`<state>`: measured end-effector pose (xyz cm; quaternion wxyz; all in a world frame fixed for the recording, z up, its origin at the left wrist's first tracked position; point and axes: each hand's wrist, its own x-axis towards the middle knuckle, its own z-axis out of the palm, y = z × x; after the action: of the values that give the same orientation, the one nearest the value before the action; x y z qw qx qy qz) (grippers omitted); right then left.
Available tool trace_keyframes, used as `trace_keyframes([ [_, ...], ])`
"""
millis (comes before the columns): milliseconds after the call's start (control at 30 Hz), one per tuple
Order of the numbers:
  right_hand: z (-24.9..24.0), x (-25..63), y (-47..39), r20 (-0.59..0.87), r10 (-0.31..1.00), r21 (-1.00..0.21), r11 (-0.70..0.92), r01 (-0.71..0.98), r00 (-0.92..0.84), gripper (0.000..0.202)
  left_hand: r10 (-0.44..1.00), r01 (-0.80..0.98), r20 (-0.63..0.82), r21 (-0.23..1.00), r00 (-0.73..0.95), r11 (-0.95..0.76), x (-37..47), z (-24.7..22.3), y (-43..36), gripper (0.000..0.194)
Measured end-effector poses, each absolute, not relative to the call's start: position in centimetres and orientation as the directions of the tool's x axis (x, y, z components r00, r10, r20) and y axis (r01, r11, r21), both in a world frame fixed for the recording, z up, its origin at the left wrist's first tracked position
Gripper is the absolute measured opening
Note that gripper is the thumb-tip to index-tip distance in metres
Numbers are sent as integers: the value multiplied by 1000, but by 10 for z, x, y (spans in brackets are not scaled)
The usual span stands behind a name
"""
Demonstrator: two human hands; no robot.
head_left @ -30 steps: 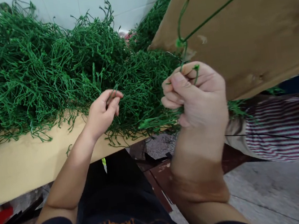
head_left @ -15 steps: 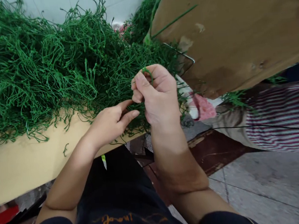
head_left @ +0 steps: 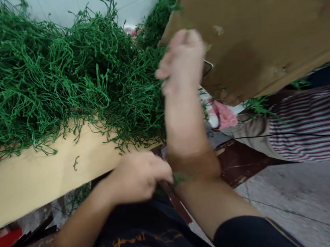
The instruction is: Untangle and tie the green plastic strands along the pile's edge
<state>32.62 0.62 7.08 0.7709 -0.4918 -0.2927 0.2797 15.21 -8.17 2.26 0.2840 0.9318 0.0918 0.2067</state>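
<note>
A large tangled heap of thin green stems (head_left: 56, 72) with small buds lies across the left and middle. My left hand (head_left: 143, 176) is closed low in front of my body, below the cardboard's front edge, with a blurred bit of green stem (head_left: 180, 177) at its fingertips. Higher up, my right hand (head_left: 182, 61) is beside the heap's right end, overlapping the edge of the brown board (head_left: 260, 19). Motion smears its fingers, and a faint green streak shows above them; whether they grip it is unclear.
Tan cardboard (head_left: 52, 165) lies under the heap's front edge, with one loose stem on it. A metal wire corner (head_left: 208, 68) and a pink-and-white cloth (head_left: 225, 114) are right of my forearm. Another person's striped clothing (head_left: 306, 126) is at the right, near a dark cable.
My right hand has moved up and slightly right to the brown board. My left hand has drawn down and back from the heap, and its fingers have closed.
</note>
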Motion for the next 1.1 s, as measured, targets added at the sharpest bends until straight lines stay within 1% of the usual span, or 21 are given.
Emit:
trace_keyframes([
  [33, 75, 338, 7, 117, 641, -913, 371, -173, 759, 30, 265, 26, 320, 594, 910, -804, 149, 18, -85, 21],
  [67, 78, 347, 7, 132, 595, -895, 416, -164, 793, 31, 351, 58, 322, 658, 879, -751, 146, 14, -84, 23],
  [100, 81, 354, 5, 169, 569, -875, 463, -143, 805, 32, 501, 137, 300, 737, 812, -662, 142, 11, -79, 28],
  [133, 82, 357, 2, 237, 582, -856, 503, -115, 778, 33, 663, 201, 270, 815, 698, -543, 139, 10, -72, 34],
  [167, 83, 357, -2, 309, 601, -839, 537, -87, 737, 36, 786, 222, 250, 872, 565, -437, 137, 10, -63, 37],
  [200, 82, 355, -5, 366, 625, -827, 558, -67, 690, 40, 848, 216, 223, 907, 481, -361, 136, 11, -54, 40],
  [233, 81, 351, -9, 401, 648, -823, 565, -55, 647, 45, 873, 195, 207, 928, 443, -319, 136, 13, -45, 41],
  [267, 79, 347, -11, 409, 667, -828, 558, -53, 623, 49, 875, 174, 197, 938, 442, -299, 136, 15, -38, 42],
  [367, 72, 340, -18, 372, 726, -860, 504, -79, 579, 54, 841, 140, 167, 951, 515, -275, 144, 19, -29, 43],
  [433, 69, 338, -23, 360, 756, -872, 482, -92, 547, 54, 845, 127, 139, 963, 517, -236, 151, 19, -29, 41],
  [533, 66, 339, -32, 387, 770, -860, 500, -103, 506, 49, 848, 105, 101, 978, 520, -181, 161, 17, -27, 36],
  [700, 59, 342, -40, 399, 806, -859, 496, -130, 437, 39, 853, 39, 141, 982, 502, -186, 180, 16, -13, 19],
  [800, 56, 343, -40, 406, 817, -850, 502, -161, 410, 36, 866, 96, 185, 962, 465, -257, 198, 15, 2, 17],
  [867, 56, 344, -40, 405, 813, -837, 513, -189, 419, 35, 852, 190, 252, 909, 459, -371, 208, 17, 13, 20],
  [933, 57, 344, -41, 404, 803, -823, 528, -210, 439, 34, 817, 319, 338, 798, 467, -512, 212, 22, 22, 28],
  [1000, 57, 345, -43, 403, 801, -817, 533, -219, 443, 33, 775, 449, 409, 645, 481, -619, 209, 29, 27, 34],
  [1067, 54, 347, -43, 398, 815, -822, 521, -231, 421, 32, 743, 530, 450, 522, 495, -669, 201, 37, 25, 37],
  [1100, 53, 348, -43, 390, 825, -826, 510, -241, 409, 31, 731, 545, 464, 486, 501, -683, 196, 40, 22, 38],
])
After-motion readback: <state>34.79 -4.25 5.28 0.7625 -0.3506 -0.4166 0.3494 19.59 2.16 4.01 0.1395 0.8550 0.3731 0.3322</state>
